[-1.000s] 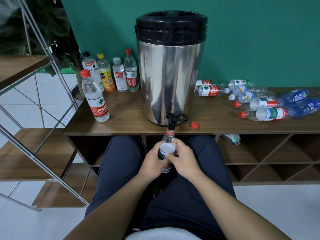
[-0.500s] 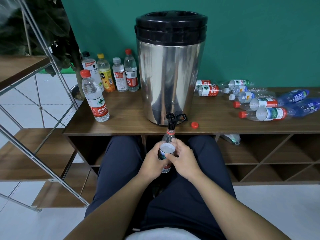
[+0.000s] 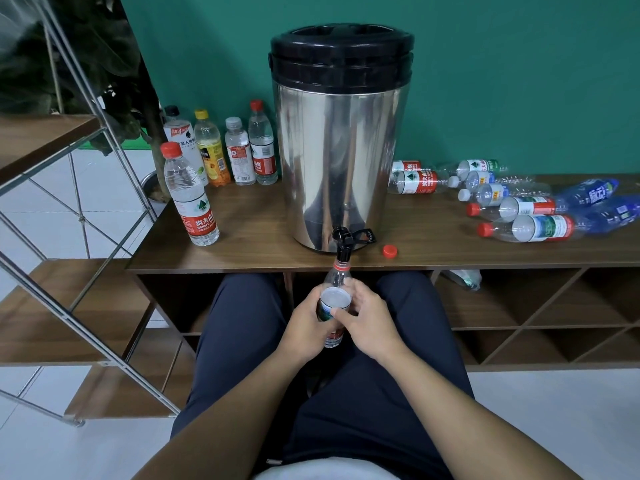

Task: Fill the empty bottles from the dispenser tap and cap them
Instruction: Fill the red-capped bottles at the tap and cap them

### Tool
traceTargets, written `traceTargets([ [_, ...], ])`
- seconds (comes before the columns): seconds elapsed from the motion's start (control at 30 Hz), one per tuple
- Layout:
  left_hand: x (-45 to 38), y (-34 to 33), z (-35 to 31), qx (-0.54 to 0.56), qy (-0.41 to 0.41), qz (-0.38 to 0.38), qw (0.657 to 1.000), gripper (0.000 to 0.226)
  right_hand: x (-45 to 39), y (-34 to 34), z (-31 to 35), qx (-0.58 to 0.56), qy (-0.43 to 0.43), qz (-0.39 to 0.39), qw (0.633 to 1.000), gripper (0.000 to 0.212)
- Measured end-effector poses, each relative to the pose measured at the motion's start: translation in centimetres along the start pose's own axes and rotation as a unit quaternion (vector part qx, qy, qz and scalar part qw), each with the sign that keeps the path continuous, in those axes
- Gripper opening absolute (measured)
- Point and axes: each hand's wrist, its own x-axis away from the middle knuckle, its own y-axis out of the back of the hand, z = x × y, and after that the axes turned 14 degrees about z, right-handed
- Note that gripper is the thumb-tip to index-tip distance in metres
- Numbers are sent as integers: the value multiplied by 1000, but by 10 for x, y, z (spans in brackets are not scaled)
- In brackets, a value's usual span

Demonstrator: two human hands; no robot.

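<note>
A steel dispenser [image 3: 341, 161] with a black lid stands on the wooden table [image 3: 263, 247]. Its black tap [image 3: 343, 242] juts over the front edge. Below the tap I hold a clear bottle [image 3: 335, 287] upright, its open neck right at the spout. My left hand [image 3: 306, 329] grips the bottle's left side and my right hand [image 3: 369, 322] grips its right side. The bottle's red cap [image 3: 390, 251] lies on the table just right of the tap. Water level inside is hard to judge.
Capped bottles stand left of the dispenser, one near the front [image 3: 190, 199] and several at the back [image 3: 239, 154]. Several bottles [image 3: 526, 216] lie on their sides at the right. A metal-framed shelf [image 3: 69, 188] rises on the left. My knees sit under the table edge.
</note>
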Motion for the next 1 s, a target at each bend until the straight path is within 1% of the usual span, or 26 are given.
traceTargets([
  [0.67, -1, -1, 2, -2, 0, -1, 1000, 61, -2, -1, -3, 2, 8, -5, 1000, 59],
  [0.8, -2, -1, 3, -4, -2, -2, 1000, 62, -3, -2, -3, -5, 9, -11, 1000, 68],
  [1.0, -3, -2, 4, 1, -2, -2, 1000, 62, -4, -2, -6, -9, 2, -5, 1000, 65],
])
